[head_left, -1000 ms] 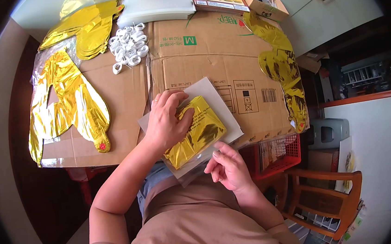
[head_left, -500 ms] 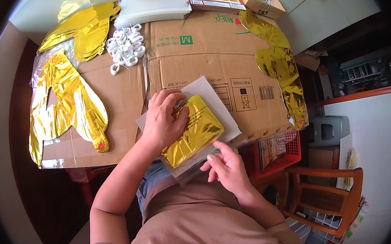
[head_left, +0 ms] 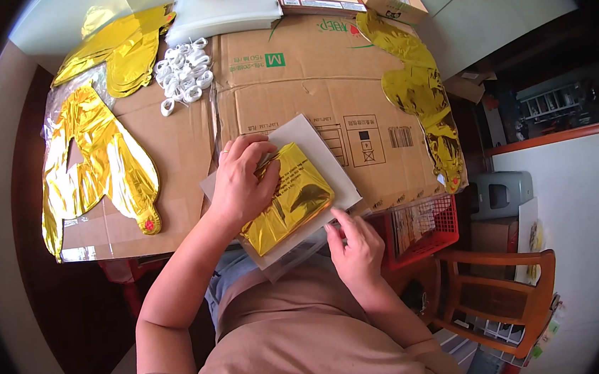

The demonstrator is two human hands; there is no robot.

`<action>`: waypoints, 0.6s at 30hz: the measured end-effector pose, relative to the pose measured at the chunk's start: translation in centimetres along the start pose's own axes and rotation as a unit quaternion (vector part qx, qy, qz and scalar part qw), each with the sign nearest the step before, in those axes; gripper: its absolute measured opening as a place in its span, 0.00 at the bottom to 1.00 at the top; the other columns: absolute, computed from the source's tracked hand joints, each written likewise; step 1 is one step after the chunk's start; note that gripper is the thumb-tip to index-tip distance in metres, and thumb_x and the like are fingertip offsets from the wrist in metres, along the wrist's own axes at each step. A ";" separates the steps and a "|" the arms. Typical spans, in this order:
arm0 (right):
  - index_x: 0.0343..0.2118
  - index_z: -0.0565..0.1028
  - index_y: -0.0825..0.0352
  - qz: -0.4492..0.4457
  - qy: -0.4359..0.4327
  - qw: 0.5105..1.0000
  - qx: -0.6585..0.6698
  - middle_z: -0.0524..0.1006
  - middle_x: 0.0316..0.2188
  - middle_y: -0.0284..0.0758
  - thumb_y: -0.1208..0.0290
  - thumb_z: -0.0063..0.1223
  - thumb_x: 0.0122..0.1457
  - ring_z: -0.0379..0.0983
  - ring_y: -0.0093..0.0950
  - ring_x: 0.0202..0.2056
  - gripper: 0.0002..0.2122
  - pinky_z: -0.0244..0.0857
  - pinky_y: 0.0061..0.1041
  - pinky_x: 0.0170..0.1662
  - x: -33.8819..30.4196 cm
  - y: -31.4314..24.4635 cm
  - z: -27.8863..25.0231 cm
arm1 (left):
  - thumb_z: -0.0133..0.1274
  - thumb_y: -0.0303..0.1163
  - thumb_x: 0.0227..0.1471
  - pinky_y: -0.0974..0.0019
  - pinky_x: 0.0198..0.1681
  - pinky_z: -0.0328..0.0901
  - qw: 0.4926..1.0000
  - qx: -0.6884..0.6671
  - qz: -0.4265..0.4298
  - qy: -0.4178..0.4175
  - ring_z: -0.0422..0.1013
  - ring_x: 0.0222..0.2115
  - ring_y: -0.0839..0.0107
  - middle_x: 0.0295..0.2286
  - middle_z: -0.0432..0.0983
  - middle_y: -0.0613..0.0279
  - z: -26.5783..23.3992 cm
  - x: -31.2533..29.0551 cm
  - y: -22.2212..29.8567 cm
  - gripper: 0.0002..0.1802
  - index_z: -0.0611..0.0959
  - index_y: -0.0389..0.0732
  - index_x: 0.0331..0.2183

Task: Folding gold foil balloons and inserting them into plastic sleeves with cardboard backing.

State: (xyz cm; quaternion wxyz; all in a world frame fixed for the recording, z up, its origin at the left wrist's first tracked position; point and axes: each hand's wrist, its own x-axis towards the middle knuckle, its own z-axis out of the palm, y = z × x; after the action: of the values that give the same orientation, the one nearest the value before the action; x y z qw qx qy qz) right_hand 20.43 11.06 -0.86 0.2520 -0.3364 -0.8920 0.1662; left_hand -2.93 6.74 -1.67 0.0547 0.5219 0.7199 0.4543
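Head view, looking straight down: the left hand (head_left: 242, 181) lies flat with its fingers (head_left: 257, 148) spread and pressing on the top-left part of a folded gold foil balloon (head_left: 290, 198), so it's pinning it down rather than gripping it. The right hand (head_left: 354, 243) sits at the near edge of the surface, fingers (head_left: 341, 220) curled lightly and touching the lower edge of the clear plastic sleeve (head_left: 298, 248); can't tell whether it's actually pinching it. The folded balloon lies on a white card (head_left: 310, 143) that sits tilted at the near edge of the surface, about the middle.

All of that rests on flattened brown cardboard (head_left: 318, 78) covering the surface. By the left edge there's a big unfolded gold foil balloon (head_left: 95, 169), more gold foil pieces (head_left: 116, 50) in the far-left corner, and a heap of little white ribbon coils (head_left: 183, 72) just beside those. Another long gold foil balloon (head_left: 420, 98) runs along the right edge. A stack of clear bags (head_left: 223, 8) lies at the far edge.
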 end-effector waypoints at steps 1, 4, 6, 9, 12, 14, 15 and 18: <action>0.42 0.76 0.64 -0.014 0.017 0.999 -0.026 0.73 0.23 0.33 0.71 0.61 0.54 0.71 0.33 0.24 0.13 0.63 0.30 0.28 0.2 0.2 0.3 | 0.57 0.27 0.47 0.56 0.48 0.62 1.000 0.000 -0.001 0.001 0.69 0.42 0.54 0.40 0.74 0.55 0.0 0.0 0.0 0.10 0.80 0.38 0.35; 0.39 0.76 0.61 -0.041 0.060 0.995 -0.074 0.72 0.23 0.30 0.68 0.64 0.51 0.68 0.31 0.24 0.13 0.60 0.33 0.30 0.6 0.5 1.0 | 0.57 0.27 0.46 0.57 0.48 0.62 1.000 0.011 0.007 0.000 0.69 0.41 0.55 0.39 0.75 0.56 0.1 0.0 0.0 0.10 0.80 0.38 0.35; 0.37 0.76 0.60 -0.038 0.083 0.994 -0.063 0.71 0.21 0.29 0.68 0.65 0.49 0.66 0.30 0.23 0.12 0.57 0.34 0.31 1.0 0.6 1.7 | 0.58 0.27 0.46 0.57 0.47 0.62 0.999 0.021 0.026 -0.007 0.69 0.41 0.55 0.39 0.75 0.57 0.1 0.0 -0.2 0.11 0.80 0.38 0.35; 0.34 0.76 0.59 -0.039 0.127 0.989 -0.063 0.70 0.20 0.27 0.71 0.65 0.47 0.66 0.29 0.23 0.11 0.55 0.33 0.32 1.4 0.7 2.8 | 0.58 0.27 0.45 0.56 0.47 0.62 0.998 0.041 0.056 -0.002 0.69 0.40 0.56 0.38 0.75 0.58 0.3 0.0 -0.3 0.11 0.80 0.39 0.35; 0.31 0.75 0.57 -0.041 0.146 0.984 -0.093 0.69 0.19 0.25 0.73 0.63 0.46 0.66 0.29 0.22 0.09 0.53 0.32 0.33 1.7 0.7 3.3 | 0.59 0.27 0.45 0.56 0.47 0.63 0.996 0.061 0.063 -0.006 0.69 0.40 0.55 0.39 0.76 0.57 0.2 -0.1 0.0 0.11 0.80 0.39 0.35; 0.29 0.74 0.57 -0.037 0.152 0.983 -0.095 0.69 0.18 0.25 0.75 0.63 0.45 0.65 0.28 0.22 0.09 0.53 0.31 0.33 1.8 0.8 3.4 | 0.59 0.27 0.45 0.57 0.47 0.63 0.995 0.069 0.065 -0.006 0.69 0.40 0.55 0.39 0.75 0.57 0.3 -0.1 0.2 0.11 0.80 0.39 0.35; 0.28 0.74 0.56 -0.036 0.155 0.983 -0.096 0.69 0.18 0.24 0.75 0.62 0.45 0.65 0.28 0.22 0.09 0.53 0.31 0.33 1.8 0.9 3.5 | 0.58 0.27 0.45 0.57 0.46 0.62 0.995 0.073 0.067 -0.001 0.69 0.40 0.55 0.39 0.75 0.58 0.4 -0.2 0.1 0.11 0.80 0.39 0.35; 0.26 0.73 0.56 -0.024 0.175 0.974 -0.143 0.69 0.17 0.25 0.75 0.61 0.45 0.65 0.28 0.22 0.08 0.52 0.31 0.33 2.2 1.4 2.7 | 0.58 0.28 0.45 0.57 0.46 0.62 0.994 0.083 0.067 -0.001 0.68 0.40 0.56 0.39 0.75 0.59 0.7 -0.4 0.1 0.12 0.80 0.40 0.36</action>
State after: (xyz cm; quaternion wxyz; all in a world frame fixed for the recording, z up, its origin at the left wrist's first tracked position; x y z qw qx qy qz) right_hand 18.20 13.20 -2.94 0.3579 -0.3709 -0.8564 -0.0308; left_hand -2.31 6.85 -2.17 -0.0183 0.5722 0.7186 0.3948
